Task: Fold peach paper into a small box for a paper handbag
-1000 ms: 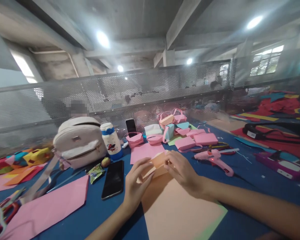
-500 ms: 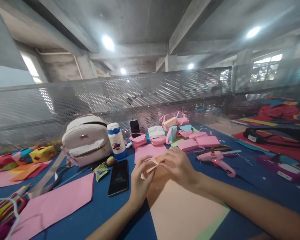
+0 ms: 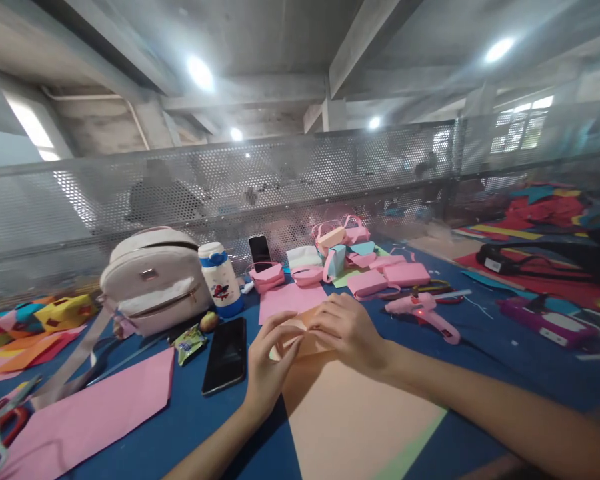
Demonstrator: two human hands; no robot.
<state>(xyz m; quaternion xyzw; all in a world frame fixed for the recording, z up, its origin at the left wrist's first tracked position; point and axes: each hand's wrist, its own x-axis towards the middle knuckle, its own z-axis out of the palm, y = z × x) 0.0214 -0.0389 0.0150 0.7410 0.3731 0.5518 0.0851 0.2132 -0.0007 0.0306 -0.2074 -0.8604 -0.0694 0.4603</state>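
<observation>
A small folded piece of peach paper [image 3: 288, 331] is pinched between the fingers of my left hand [image 3: 270, 363]. My right hand [image 3: 347, 333] grips the other side of that piece, its fingers bent over the paper and partly hiding it. Beneath both hands lies a large peach sheet [image 3: 350, 413], with a green sheet [image 3: 417, 443] showing along its lower right edge. Just beyond the hands is a pink sheet [image 3: 285, 300].
Left of my hands are a black phone [image 3: 225, 357], a bottle [image 3: 220, 280], a backpack [image 3: 155, 280] and pink paper [image 3: 105, 407]. Pink paper bags [image 3: 370, 283] stand behind. A pink glue gun [image 3: 425, 313] lies to the right, its red light lit.
The camera view has turned slightly right, so the table objects appear shifted left. Both hands still hold the small peach piece, with the right hand's fingers curled more over it.
</observation>
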